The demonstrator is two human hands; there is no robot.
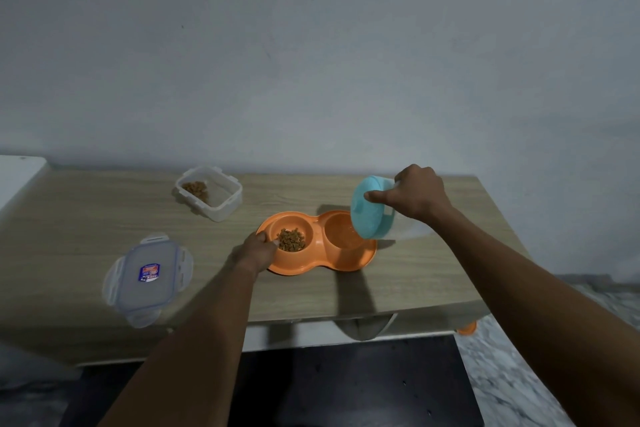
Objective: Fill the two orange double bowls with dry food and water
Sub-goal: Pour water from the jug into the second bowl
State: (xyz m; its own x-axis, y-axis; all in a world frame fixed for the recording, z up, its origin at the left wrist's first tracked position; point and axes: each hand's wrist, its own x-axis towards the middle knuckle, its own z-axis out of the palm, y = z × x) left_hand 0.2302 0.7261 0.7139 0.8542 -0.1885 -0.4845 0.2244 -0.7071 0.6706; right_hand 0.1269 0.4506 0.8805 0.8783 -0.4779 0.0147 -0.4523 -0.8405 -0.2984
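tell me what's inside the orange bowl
Left well of the orange bowl: dry food. Right well: looks like water, but the tilted jug covers part of it.

Orange double bowl [317, 243], brown kibble [292, 239] in 9 o'clock cup. Turquoise-lidded jug [370, 208]. Light woodgrain table [86, 218]. Clear container lid [149, 279], blue seal, red-blue label. Grey-white marbled floor [519, 374].
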